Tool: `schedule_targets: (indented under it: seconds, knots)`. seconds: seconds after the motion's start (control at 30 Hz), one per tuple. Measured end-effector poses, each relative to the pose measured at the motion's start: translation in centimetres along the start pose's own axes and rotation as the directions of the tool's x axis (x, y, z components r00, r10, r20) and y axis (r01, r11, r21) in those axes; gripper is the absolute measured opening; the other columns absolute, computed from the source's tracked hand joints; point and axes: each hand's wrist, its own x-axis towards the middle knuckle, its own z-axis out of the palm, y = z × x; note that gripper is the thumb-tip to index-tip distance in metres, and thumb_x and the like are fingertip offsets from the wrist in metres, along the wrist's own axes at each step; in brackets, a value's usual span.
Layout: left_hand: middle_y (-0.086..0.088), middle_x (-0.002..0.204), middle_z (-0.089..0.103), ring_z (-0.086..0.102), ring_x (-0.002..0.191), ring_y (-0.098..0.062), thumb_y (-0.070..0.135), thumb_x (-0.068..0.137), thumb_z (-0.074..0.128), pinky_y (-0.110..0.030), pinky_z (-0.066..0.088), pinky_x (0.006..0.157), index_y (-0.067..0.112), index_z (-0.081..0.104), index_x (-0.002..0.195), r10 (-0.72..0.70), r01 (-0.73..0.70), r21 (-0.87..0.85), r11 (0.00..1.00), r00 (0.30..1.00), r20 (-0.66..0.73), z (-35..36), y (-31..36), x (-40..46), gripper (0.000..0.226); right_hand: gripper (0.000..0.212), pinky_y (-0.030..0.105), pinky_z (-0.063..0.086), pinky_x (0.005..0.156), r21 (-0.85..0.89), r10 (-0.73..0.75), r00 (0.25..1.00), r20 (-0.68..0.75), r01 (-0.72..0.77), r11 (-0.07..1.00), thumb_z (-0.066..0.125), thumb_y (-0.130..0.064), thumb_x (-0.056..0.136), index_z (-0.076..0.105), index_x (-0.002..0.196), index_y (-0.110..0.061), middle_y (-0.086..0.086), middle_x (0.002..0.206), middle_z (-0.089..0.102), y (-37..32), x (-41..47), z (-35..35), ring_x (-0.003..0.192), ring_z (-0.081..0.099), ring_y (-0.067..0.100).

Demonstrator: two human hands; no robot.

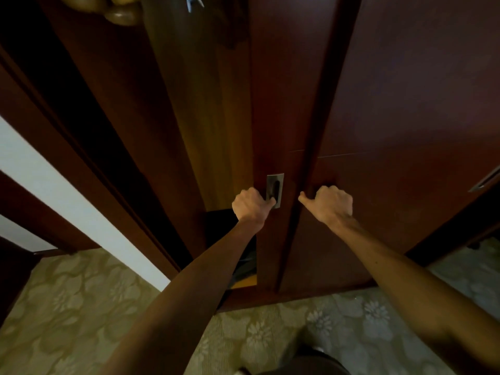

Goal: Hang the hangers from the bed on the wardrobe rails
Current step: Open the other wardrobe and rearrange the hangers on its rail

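Head view, left hand point(253, 203) gripping handle point(275, 190)

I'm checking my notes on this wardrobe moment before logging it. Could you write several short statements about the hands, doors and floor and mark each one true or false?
1. The left hand has its fingers hooked into the metal recessed handle of a wardrobe door. True.
2. The right hand holds a hanger. False: no hanger is in it; its fingers curl against the edge of the right-hand door.
3. The wardrobe is fully closed. False: a gap left of the handled door shows the interior.
4. The floor has a pale floral-patterned carpet. True.
5. A metal clip shows at the top of the opening. True.
6. Both hands rest on the same handle. False: only the left hand touches it.
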Motion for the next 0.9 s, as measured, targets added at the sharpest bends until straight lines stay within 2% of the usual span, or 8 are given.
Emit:
schedule_targets:
  seconds: [0.1,0.27,0.47,0.57,0.67,0.9]
  knots:
    - [0.004,0.063,0.053,0.056,0.059,-0.014,0.062,0.083,0.068,-0.026,0.040,0.049,0.017,0.053,0.066,0.020,-0.020,0.009,1.000,1.000,-0.003,0.8,2.2,-0.3,0.051,0.065,0.030,0.044,0.059,0.004,-0.002,1.000,0.018,0.001,1.000,0.043,-0.069,0.092,0.059,0.057,-0.015,0.000,0.059,0.059,1.9,0.6,-0.4,0.062,0.061,0.021]
    - [-0.002,0.081,0.067,0.068,0.077,-0.020,0.064,0.085,0.065,-0.031,0.054,0.064,0.014,0.067,0.084,0.093,-0.093,0.073,0.993,0.996,0.011,2.9,5.5,-0.4,0.051,0.066,0.033,0.052,0.061,0.031,0.008,0.999,0.051,-0.010,0.999,0.042,-0.070,0.091,0.060,0.058,-0.016,0.000,0.059,0.061,5.1,1.6,-0.7,0.062,0.064,0.020]
    - [-0.004,0.089,0.065,0.067,0.085,-0.021,0.062,0.083,0.069,-0.031,0.047,0.061,0.012,0.065,0.094,0.191,-0.208,0.205,0.956,0.977,0.098,4.5,9.2,-0.9,0.052,0.067,0.030,0.045,0.059,0.041,-0.005,0.999,0.045,0.003,0.999,0.041,-0.074,0.089,0.058,0.056,-0.018,0.000,0.061,0.062,8.9,2.6,-0.3,0.062,0.063,0.021]
    - [-0.005,0.097,0.066,0.067,0.093,-0.022,0.058,0.083,0.072,-0.030,0.046,0.063,0.011,0.065,0.102,0.225,-0.257,0.247,0.935,0.963,0.151,5.2,10.8,-1.2,0.051,0.069,0.031,0.049,0.061,0.056,-0.012,0.999,0.043,0.009,0.998,0.041,-0.076,0.088,0.059,0.057,-0.018,0.000,0.060,0.061,10.7,3.2,-0.1,0.060,0.062,0.020]
    - [-0.005,0.098,0.065,0.067,0.096,-0.023,0.057,0.084,0.072,-0.030,0.044,0.063,0.011,0.064,0.103,0.247,-0.289,0.251,0.924,0.951,0.186,6.0,12.5,-1.4,0.050,0.071,0.033,0.054,0.062,0.052,-0.015,1.000,0.021,0.014,0.999,0.040,-0.078,0.086,0.059,0.055,-0.018,0.000,0.058,0.061,12.2,3.6,0.0,0.058,0.062,0.019]
    - [-0.007,0.104,0.067,0.066,0.099,-0.024,0.058,0.082,0.073,-0.030,0.045,0.068,0.010,0.063,0.106,0.300,-0.353,0.255,0.900,0.927,0.226,7.4,16.1,-1.3,0.054,0.073,0.031,0.054,0.058,0.045,-0.002,1.000,0.016,0.002,0.999,0.040,-0.078,0.087,0.062,0.057,-0.015,-0.001,0.055,0.059,14.8,4.4,-0.3,0.053,0.061,0.017]
